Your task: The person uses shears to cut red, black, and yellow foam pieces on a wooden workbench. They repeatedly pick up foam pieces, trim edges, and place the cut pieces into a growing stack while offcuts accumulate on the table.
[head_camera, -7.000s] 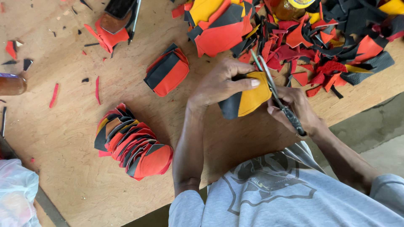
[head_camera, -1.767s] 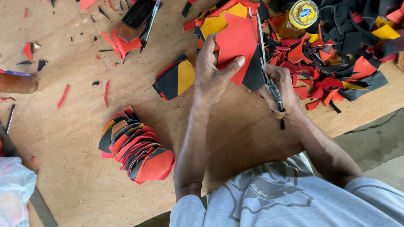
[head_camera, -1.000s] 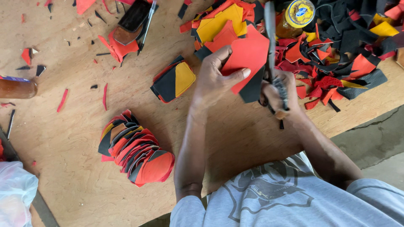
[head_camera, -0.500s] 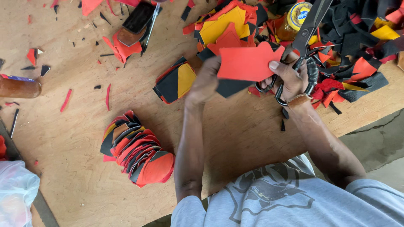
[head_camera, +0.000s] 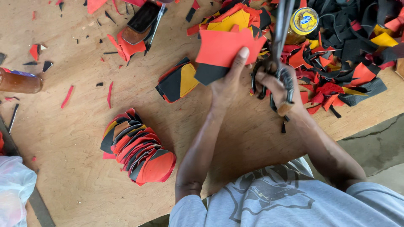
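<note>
My left hand holds up a red and black sheet of cut material above the wooden worktable, thumb on its front. My right hand grips the black handles of a pair of large scissors, blades pointing away from me beside the sheet's right edge. A fanned stack of cut red, black and yellow pieces lies to the left of my left forearm. A smaller pile of black and yellow pieces sits just left of my left hand.
A heap of red, black and yellow offcuts covers the far right, with a yellow-lidded jar in it. A brown bottle lies at the left edge. A white plastic bag is at bottom left. Small scraps litter the far side.
My left hand has lifted the red sheet off the table and turned it upright. My right hand has swung the scissors up beside its right edge.
</note>
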